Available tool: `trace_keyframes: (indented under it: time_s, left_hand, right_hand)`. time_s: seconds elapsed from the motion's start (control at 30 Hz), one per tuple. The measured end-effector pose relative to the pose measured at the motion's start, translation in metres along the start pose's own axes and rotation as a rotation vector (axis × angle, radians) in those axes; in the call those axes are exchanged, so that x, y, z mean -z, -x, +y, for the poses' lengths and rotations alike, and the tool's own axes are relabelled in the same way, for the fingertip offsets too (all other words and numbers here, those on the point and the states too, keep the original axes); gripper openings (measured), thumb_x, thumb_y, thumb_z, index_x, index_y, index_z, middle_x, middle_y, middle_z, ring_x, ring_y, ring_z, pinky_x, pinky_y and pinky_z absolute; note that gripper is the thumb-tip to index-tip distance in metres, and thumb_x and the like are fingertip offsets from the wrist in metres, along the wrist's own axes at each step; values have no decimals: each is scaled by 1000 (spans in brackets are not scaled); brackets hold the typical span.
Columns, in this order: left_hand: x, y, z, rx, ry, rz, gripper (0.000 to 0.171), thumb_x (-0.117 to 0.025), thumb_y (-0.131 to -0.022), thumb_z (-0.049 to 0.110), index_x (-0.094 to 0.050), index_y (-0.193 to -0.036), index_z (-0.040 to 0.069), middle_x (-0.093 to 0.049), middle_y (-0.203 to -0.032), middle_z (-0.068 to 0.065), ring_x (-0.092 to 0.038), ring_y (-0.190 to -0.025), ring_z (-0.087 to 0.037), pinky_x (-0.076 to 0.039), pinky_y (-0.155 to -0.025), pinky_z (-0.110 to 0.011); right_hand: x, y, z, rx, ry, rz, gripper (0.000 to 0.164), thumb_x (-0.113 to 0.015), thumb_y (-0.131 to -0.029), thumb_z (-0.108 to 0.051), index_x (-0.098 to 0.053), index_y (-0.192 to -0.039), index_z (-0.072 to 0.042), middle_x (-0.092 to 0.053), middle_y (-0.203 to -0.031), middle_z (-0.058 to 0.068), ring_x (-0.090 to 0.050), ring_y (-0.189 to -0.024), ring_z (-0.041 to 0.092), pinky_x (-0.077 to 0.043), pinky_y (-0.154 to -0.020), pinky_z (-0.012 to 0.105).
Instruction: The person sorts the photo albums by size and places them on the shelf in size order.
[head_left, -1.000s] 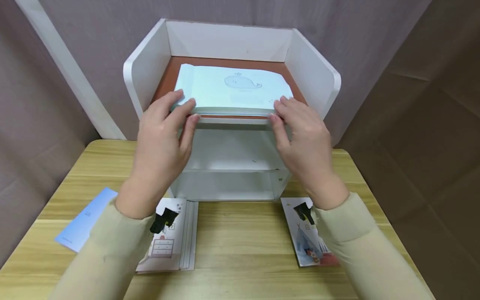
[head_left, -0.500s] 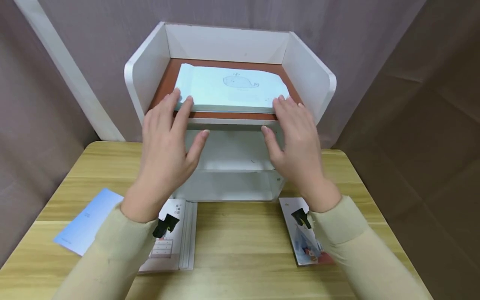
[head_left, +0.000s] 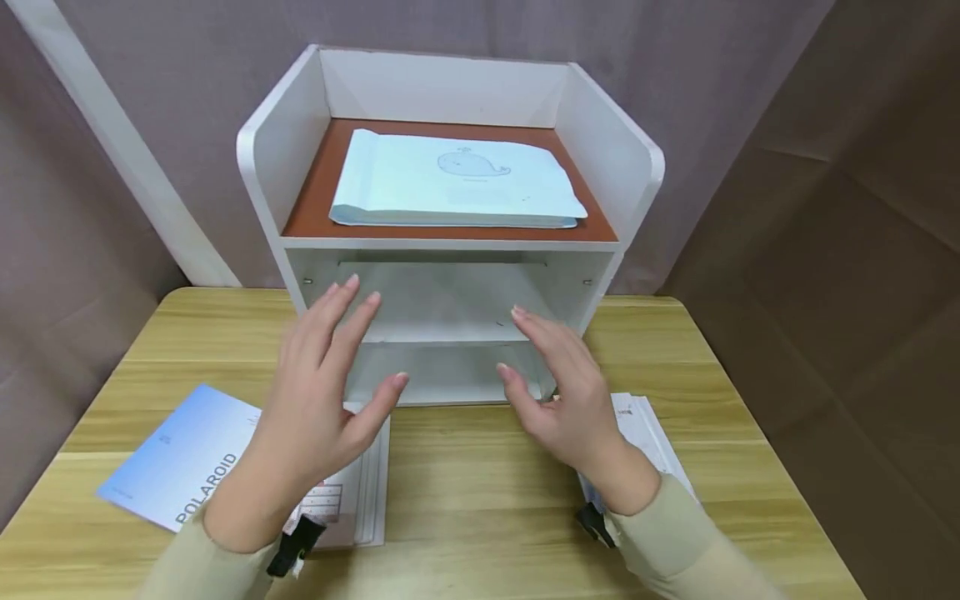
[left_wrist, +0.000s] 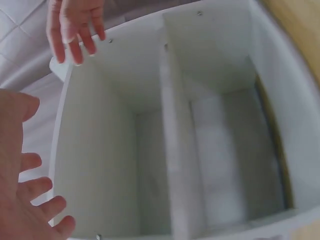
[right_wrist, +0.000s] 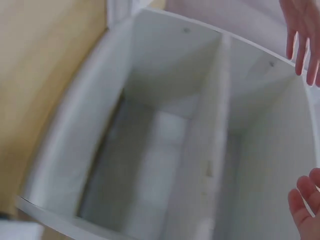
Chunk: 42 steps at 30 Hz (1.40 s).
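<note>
A light blue-white packet with a whale drawing [head_left: 465,187] lies flat on the brown top of the white shelf unit [head_left: 450,244], near its front edge. In the head view my left hand [head_left: 318,396] hovers before the lower shelves with fingers spread and nothing held. My right hand [head_left: 566,396] is held likewise on the other side, thumb apart from the fingers. Both wrist views look into the two bare compartments of the unit, with the left hand [left_wrist: 25,185] at the edge of the left wrist view and the right hand [right_wrist: 310,205] at the edge of the right one.
A blue booklet marked POLAROID [head_left: 183,458] lies on the wooden table [head_left: 450,500] at left. Beside it a stack of booklets [head_left: 367,492] is partly under the left arm. More booklets [head_left: 648,437] lie beneath the right wrist. Curtains [head_left: 810,250] hang behind.
Both hands have let go of the packet on the top shelf and drawn back and down toward me. The packet stays in place, and the blue booklet shows more fully.
</note>
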<state>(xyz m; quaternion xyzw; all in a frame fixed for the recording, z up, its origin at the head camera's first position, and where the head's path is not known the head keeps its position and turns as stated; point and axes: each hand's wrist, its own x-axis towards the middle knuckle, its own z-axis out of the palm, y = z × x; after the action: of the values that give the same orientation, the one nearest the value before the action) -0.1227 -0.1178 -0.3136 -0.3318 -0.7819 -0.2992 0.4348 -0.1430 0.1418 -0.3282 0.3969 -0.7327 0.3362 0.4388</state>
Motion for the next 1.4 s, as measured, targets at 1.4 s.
trace_keyframes:
  time_s: [1.4]
  left_hand:
    - [16,153,-35,745,-345,-455,127,-80,-55,71,-32,-146,-3,-36,-135,-35,-40,-110,-54,-37,-80,-67]
  right_hand:
    - [-74,90,-41,-1478,-928,-583,81,-71,-89,-29,-25,-146,6,-54,-122,18,-52,-117,31,-47,-96,49]
